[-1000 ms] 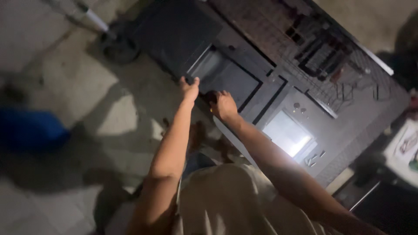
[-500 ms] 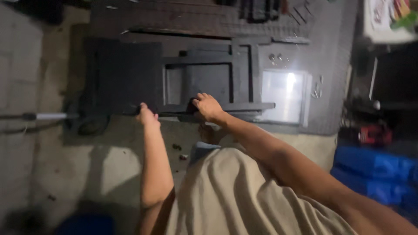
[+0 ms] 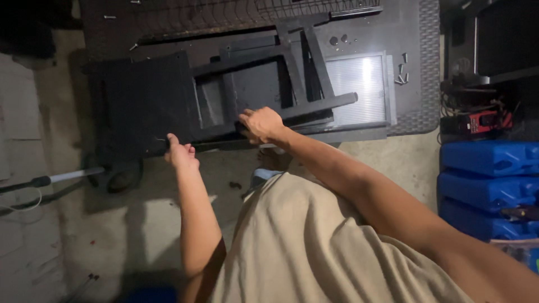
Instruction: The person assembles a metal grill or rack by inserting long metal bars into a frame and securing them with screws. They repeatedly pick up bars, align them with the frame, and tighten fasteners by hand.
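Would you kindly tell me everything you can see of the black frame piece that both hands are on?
The black frame lies flat on a dark mat on the concrete floor. It looks like matte metal or plastic: a solid panel on the left, then crossing bars around open gaps. One bar juts right over a pale ribbed panel. The left hand grips the solid panel's near edge; the right hand grips a near bar. Loose screws lie beside it.
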